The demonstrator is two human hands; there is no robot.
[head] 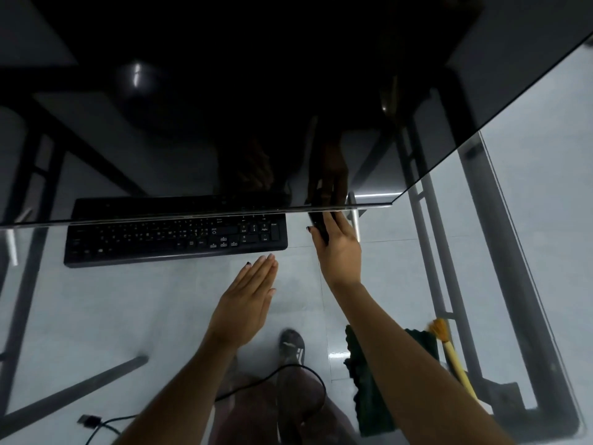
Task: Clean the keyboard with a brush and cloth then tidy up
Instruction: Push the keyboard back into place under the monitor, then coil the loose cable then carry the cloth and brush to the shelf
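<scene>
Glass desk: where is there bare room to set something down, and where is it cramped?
Free: the glass in front of the keyboard, left of the left hand. A narrower bare strip lies between the two forearms. Crowded: the near right corner, where the green cloth and brush lie, and beside the keyboard's right end, where the right hand holds a dark object.

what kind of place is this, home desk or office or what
Probably a computer desk in a home or small office. A black keyboard lies on a glass tabletop in front of a large dark monitor, and a loose cable trails over the pale tiled floor seen through the glass.
</scene>
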